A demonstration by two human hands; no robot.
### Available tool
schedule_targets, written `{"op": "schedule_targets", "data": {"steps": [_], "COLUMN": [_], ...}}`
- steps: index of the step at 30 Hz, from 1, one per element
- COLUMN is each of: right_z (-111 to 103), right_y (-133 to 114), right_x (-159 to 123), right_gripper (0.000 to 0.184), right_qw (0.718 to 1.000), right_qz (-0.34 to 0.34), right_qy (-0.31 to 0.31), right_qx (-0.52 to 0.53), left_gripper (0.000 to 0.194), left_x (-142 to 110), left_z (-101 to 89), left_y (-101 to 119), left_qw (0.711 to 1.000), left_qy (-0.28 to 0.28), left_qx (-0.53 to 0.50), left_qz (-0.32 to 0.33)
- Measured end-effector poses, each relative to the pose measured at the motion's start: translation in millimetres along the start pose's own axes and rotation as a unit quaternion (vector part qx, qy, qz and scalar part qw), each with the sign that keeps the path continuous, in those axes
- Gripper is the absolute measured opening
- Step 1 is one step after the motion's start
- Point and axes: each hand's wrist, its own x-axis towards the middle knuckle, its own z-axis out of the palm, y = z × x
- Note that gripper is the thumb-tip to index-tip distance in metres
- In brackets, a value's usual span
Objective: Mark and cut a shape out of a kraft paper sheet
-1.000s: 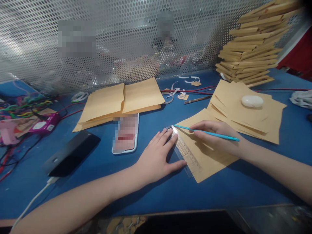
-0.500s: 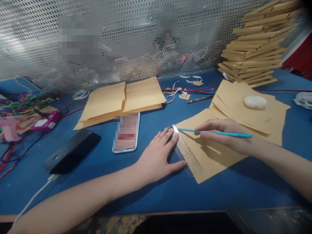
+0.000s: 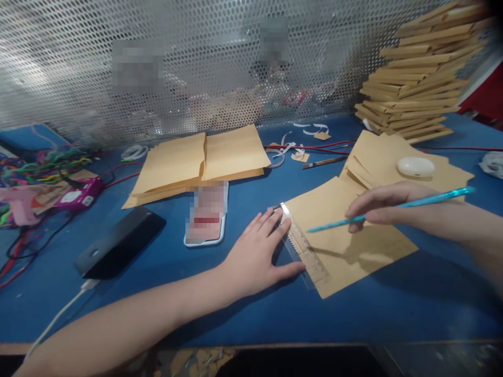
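Blue desktop beside ruler edge

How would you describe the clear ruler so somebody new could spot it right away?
On the blue table, find the brown paper beneath the right hand, which holds a turquoise pen. Along that paper's left edge, the left hand rests on the ruler. Unlike the opaque paper, it is see-through, with fine printed markings.
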Motion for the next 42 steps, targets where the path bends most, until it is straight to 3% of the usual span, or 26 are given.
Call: {"op": "schedule_targets", "data": {"steps": [3, 5, 8, 14, 19, 27, 35, 42], "right_z": [8.0, 15.9, 29.2, 44.3, 44.7, 45.3, 47.7, 46.2], "right_y": [3.7, 6.4, 9.4, 9.1, 7.7, 24.8, 9.8, 12.1], "right_x": [7.0, 12.2, 18.8, 20.5, 17.3, 22.5, 20.7, 20.9], "right_gripper": [0.022, 0.019, 0.016, 0.024, 0.022, 0.025, 0.024, 0.025], "right_qw": [0.987, 0.981, 0.99, 0.997, 0.999, 0.999, 0.999, 1.0], "right_qz": [-0.031, -0.026, -0.001, -0.014, -0.012, -0.033, -0.017, -0.014], "right_qy": [0.031, 0.039, 0.064, 0.044, 0.029, 0.022, 0.026, 0.026], "right_qx": [0.155, 0.189, 0.125, 0.068, 0.033, 0.025, 0.03, -0.001], "left_gripper": [0.084, 0.084, 0.085, 0.083, 0.082, 0.079, 0.079, 0.079], "left_x": [-4.0, -8.4, -15.5, -23.2, -24.1, -22.1, -21.8, -21.6], "left_z": [-0.5, -1.2, -1.8, 0.1, 3.2, 4.2, 3.9, 3.9], "left_y": [2.5, 6.1, 13.4, 24.4, 28.2, 30.5, 32.3, 32.7], "left_qw": [1.0, 1.0, 0.999, 0.998, 0.998, 0.998, 0.998, 0.997], "left_qy": [0.001, -0.007, -0.023, -0.034, -0.032, -0.003, 0.0, -0.006], "left_qx": [0.006, 0.015, 0.021, 0.013, 0.016, 0.009, 0.013, 0.03], "left_qz": [0.009, 0.015, 0.028, 0.057, 0.057, 0.068, 0.065, 0.065]}}
